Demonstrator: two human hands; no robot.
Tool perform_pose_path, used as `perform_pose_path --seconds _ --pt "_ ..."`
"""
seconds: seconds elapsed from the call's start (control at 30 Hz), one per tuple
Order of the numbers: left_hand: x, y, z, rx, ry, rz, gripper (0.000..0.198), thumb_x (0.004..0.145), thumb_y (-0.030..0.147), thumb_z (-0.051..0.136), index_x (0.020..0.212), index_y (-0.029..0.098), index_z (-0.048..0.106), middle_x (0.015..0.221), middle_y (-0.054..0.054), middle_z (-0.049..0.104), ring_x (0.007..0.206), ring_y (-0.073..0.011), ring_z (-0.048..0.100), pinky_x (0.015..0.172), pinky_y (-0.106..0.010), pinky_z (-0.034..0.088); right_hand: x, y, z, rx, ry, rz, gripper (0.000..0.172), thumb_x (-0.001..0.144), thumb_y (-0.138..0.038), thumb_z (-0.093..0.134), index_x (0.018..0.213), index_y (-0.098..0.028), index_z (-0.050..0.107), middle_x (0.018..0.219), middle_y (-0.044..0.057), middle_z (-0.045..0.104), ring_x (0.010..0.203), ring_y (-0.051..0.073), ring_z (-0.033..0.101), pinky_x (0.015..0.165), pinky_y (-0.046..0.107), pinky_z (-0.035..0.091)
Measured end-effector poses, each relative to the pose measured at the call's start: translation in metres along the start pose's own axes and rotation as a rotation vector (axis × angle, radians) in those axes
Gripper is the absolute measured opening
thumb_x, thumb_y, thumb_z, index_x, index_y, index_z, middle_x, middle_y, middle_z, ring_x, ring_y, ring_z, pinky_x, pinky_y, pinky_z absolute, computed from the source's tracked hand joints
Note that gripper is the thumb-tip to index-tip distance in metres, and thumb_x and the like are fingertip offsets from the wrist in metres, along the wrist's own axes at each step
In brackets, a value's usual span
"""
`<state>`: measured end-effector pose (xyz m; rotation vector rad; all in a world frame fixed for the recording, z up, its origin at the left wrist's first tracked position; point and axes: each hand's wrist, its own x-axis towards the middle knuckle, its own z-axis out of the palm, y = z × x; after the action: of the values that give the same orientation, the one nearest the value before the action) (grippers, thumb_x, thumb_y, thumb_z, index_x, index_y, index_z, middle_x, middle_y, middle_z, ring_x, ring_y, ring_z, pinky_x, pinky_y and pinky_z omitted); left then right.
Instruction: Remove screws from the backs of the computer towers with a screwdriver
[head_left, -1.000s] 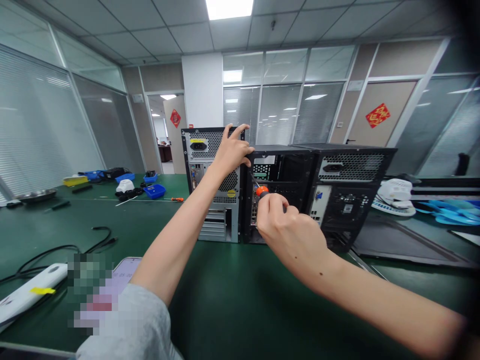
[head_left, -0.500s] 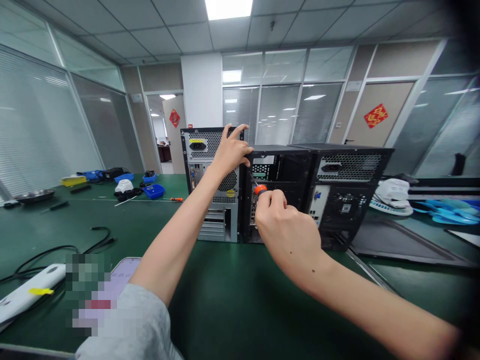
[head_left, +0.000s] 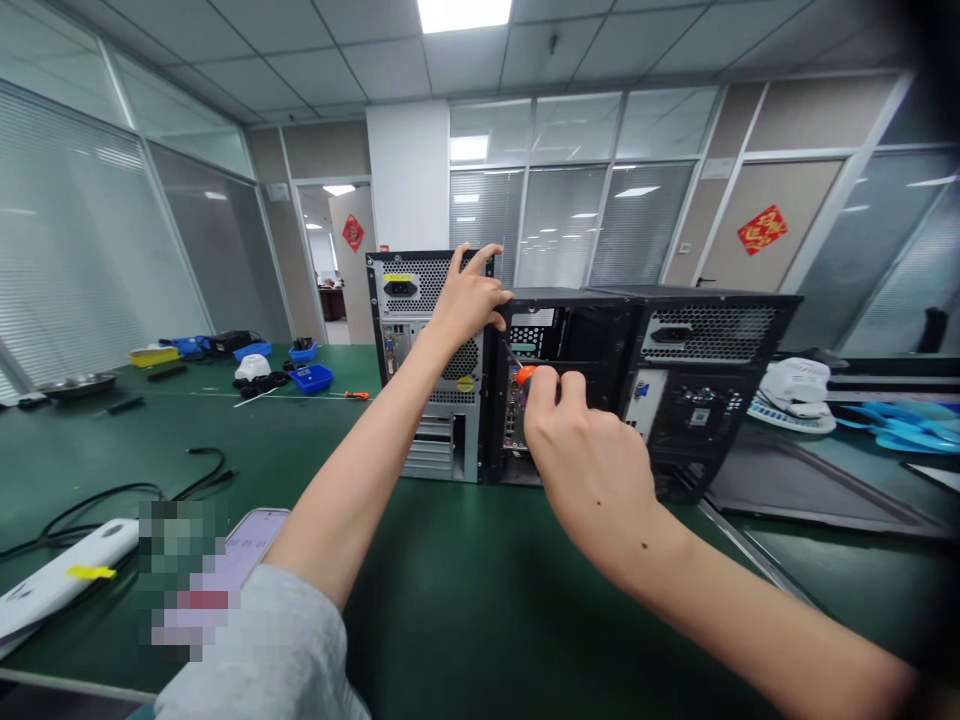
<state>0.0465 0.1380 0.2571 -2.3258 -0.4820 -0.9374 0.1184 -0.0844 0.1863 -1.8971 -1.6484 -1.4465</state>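
Note:
In my right hand (head_left: 589,430), the fingers are wrapped round a screwdriver (head_left: 526,375) with an orange and dark handle. Its thin shaft points up and left at the back of the middle computer case (head_left: 577,330), a black tower with an open bay at its top; what the tip meets is too small to tell. My left hand (head_left: 471,295) has its fingers spread over the upper right edge of the left computer case (head_left: 431,420), with the thumb side by the middle case. A third computer case (head_left: 705,385) stands to the right, its back facing me.
On the left of the green table (head_left: 435,600) lie a phone (head_left: 247,545), a white power strip (head_left: 67,580) and black cables (head_left: 214,475). Farther back are a blue tray (head_left: 311,378) and an orange-handled tool (head_left: 357,395). A dark panel (head_left: 825,490) lies at right.
The view has shifted slightly, moving the scene a little to the right. My right hand keeps hold of the screwdriver, and my left hand stays on the left case.

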Motion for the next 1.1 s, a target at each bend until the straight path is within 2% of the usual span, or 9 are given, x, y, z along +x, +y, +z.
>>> perform_pose_path --seconds 0.1,0.23,0.47,0.67,0.9,1.1 --pt "0.000 0.001 -0.002 -0.002 -0.028 -0.012 0.022 0.075 0.021 0.051 0.091 0.021 0.066 0.094 -0.007 0.064 0.131 -0.0287 0.016 0.107 -0.052 0.001 -0.001 0.000 -0.005 -0.005 -0.048 -0.005 0.019 0.079 -0.002 0.036 0.090 -0.013 0.045 0.070 0.000 0.050 0.038 0.008 0.051 0.036 0.021 0.018" --pt "0.000 0.002 -0.003 0.003 0.004 -0.002 0.020 0.076 0.022 0.049 0.088 0.021 0.066 0.088 -0.007 0.065 0.130 -0.0283 0.020 0.107 -0.052 0.002 -0.003 0.000 -0.008 -0.014 -0.066 -0.037 0.019 0.079 -0.001 0.035 0.089 -0.015 0.044 0.071 0.000 0.050 0.039 0.007 0.051 0.036 0.021 0.016" --pt "0.000 -0.001 -0.001 0.013 0.016 0.011 0.022 0.076 0.021 0.049 0.092 0.022 0.064 0.090 -0.006 0.065 0.131 -0.0281 0.019 0.107 -0.053 0.005 -0.008 0.007 -0.006 -0.100 0.034 -0.192 0.017 0.080 -0.003 0.035 0.083 -0.015 0.047 0.074 0.005 0.056 0.051 0.011 0.050 0.040 0.022 0.017" --pt "-0.001 -0.002 0.001 0.001 -0.014 0.002 0.027 0.075 0.020 0.049 0.098 0.022 0.063 0.100 -0.006 0.063 0.133 -0.0275 0.012 0.106 -0.053 0.007 -0.008 0.014 -0.007 -0.181 0.169 -0.328 0.022 0.079 -0.003 0.037 0.090 -0.009 0.055 0.084 0.011 0.060 0.055 0.012 0.047 0.044 0.024 0.022" --pt "-0.001 0.000 -0.002 -0.001 0.022 0.000 0.019 0.077 0.025 0.049 0.088 0.022 0.065 0.091 -0.005 0.066 0.131 -0.0268 0.020 0.108 -0.051 0.004 -0.005 0.024 0.000 -0.124 0.212 -0.428 0.036 0.080 -0.002 0.033 0.110 -0.006 0.052 0.097 0.014 0.059 0.057 0.012 0.041 0.042 0.024 0.023" --pt "-0.001 0.001 -0.002 0.010 0.015 0.001 0.020 0.078 0.025 0.048 0.090 0.021 0.064 0.094 -0.006 0.065 0.131 -0.0282 0.019 0.107 -0.053 0.002 -0.006 0.029 0.004 -0.152 0.212 -0.479 0.036 0.080 0.000 0.033 0.110 -0.007 0.052 0.099 0.014 0.057 0.060 0.012 0.041 0.042 0.023 0.026"
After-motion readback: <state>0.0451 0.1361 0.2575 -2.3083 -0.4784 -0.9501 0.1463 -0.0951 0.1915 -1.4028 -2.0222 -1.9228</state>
